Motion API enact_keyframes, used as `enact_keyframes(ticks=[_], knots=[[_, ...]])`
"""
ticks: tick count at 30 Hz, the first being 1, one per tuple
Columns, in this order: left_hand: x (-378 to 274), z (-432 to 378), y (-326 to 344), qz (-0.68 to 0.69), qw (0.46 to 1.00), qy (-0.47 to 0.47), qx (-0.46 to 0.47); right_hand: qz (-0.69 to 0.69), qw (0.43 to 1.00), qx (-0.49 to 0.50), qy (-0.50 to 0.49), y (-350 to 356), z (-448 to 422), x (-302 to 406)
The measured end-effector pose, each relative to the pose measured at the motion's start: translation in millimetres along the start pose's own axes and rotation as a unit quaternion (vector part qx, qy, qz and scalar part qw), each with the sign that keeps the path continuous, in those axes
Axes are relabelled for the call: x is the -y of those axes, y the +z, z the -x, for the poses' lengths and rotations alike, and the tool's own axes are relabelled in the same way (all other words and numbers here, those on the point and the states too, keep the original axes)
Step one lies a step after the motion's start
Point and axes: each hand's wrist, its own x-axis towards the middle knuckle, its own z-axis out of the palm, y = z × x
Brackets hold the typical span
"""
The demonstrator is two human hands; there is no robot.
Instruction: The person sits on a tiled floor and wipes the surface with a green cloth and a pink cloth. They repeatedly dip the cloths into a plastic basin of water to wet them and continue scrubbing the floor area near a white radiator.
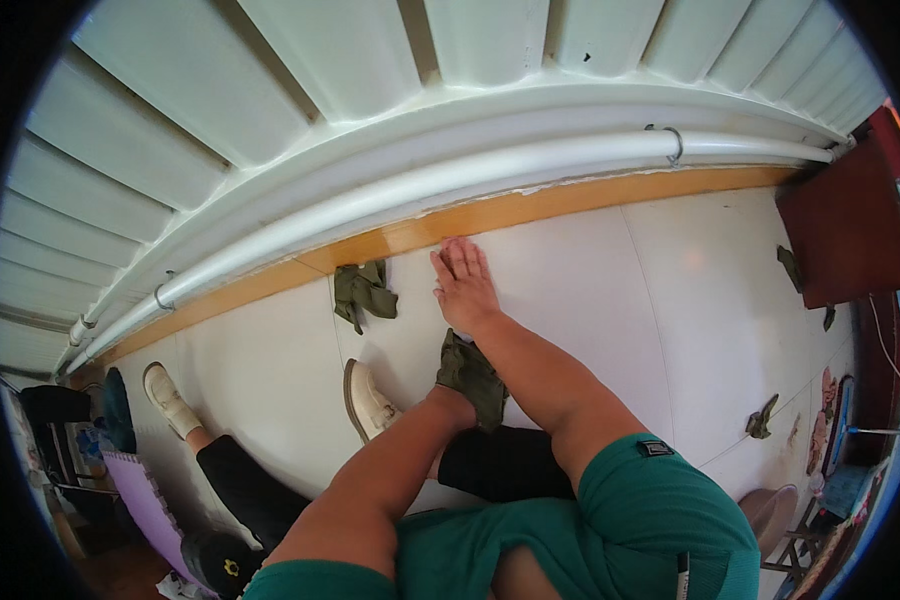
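My right hand rests palm down on the pale tiled floor, fingers a little apart, just short of the orange-brown baseboard. Nearer to me, my left hand is mostly covered by a dark green cloth; its fingers are hidden behind the fabric, so its grip does not show. Another crumpled green cloth lies on the floor against the baseboard, left of my right hand. My cream shoes stand on the floor to the left.
A white pipe runs along the wall below a white radiator. At right are a dark red cabinet, a small green cloth scrap and a brown basin. A purple foam mat stands at lower left.
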Motion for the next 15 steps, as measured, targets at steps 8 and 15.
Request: enact_keyframes(ticks=[8, 15], knots=[[27.7, 3.0, 53.0, 0.083, 0.983, -0.163, -0.006, -0.053, 0.940, 0.086, -0.324, -30.0, 21.5, -24.9], [17.8, 16.6, 41.4, -0.055, 0.987, -0.044, 0.144, -0.540, 0.783, -0.204, 0.232, -96.6, 161.9, -205.9]])
